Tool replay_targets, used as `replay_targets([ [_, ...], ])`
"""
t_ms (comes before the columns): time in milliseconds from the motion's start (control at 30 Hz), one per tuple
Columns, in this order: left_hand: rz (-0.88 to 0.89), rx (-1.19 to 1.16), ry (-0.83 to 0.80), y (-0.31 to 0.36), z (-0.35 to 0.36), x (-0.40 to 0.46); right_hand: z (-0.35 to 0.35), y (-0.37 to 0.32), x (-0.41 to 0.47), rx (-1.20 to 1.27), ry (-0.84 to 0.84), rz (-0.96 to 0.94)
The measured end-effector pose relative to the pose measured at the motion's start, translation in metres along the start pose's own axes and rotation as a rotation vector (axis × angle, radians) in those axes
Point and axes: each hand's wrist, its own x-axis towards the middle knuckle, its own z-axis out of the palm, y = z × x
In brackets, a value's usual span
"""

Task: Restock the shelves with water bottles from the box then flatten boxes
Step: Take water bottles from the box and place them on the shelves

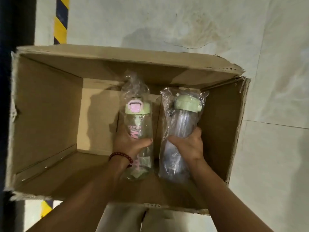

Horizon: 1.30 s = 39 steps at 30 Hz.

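Both hands [129, 142] grip wrapped bottles [138, 124]; forearms extended.

Place: a stockroom or warehouse, perhaps the back area of a shop.
Floor [192, 27]: bare pale concrete, with stains and a thin crack; a straight joint line runs at the right side.
Hazard tape [61, 20]: yellow and black stripes on the floor at the upper left, as in work areas; one more striped piece shows at the lower left.
Dark edge [16, 20]: a dark vertical band at the far left; I cannot tell what it is.
Box [45, 104]: a big open cardboard carton on the floor, with torn rims.
Goods: two bottles [139, 124], each inside a clear plastic bag, as new stock.
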Motion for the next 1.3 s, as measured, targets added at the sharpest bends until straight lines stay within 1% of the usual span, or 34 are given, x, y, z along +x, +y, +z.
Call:
replay_targets([
  [133,0.062,0.025,0.1,0.01,-0.044,-0.045,-0.018,-0.016,-0.058,0.085,-0.015,-0.05],
  [267,0.055,-0.065,0.158,0.032,-0.088,-0.099,-0.047,-0.043,-0.126,0.118,-0.059,-0.11],
  [367,0.101,-0.172,0.205,0.061,-0.117,-0.145,-0.072,-0.068,-0.177,0.089,-0.079,-0.181],
  [533,0.257,-0.265,0.3,0.117,-0.162,-0.234,-0.113,-0.113,-0.264,0.043,-0.08,-0.32],
  [633,0.264,-0.316,0.317,0.142,-0.187,-0.286,-0.134,-0.14,-0.315,0.009,-0.087,-0.41],
  [767,0.261,-0.387,0.341,0.167,-0.221,-0.359,-0.162,-0.167,-0.379,-0.001,-0.137,-0.505],
  [867,0.306,-0.442,0.387,0.174,-0.245,-0.41,-0.177,-0.189,-0.426,-0.032,-0.178,-0.602],
  [967,0.329,-0.499,0.438,0.173,-0.268,-0.454,-0.186,-0.207,-0.472,-0.091,-0.242,-0.747],
  [1033,0.34,-0.534,0.505,0.169,-0.284,-0.479,-0.187,-0.218,-0.498,-0.13,-0.28,-0.833],
  [1133,0.337,-0.623,0.589,0.165,-0.312,-0.512,-0.179,-0.235,-0.536,-0.161,-0.338,-0.94],
  [1300,0.382,-0.755,0.732,0.145,-0.352,-0.564,-0.147,-0.254,-0.593,-0.231,-0.461,-1.044],
])
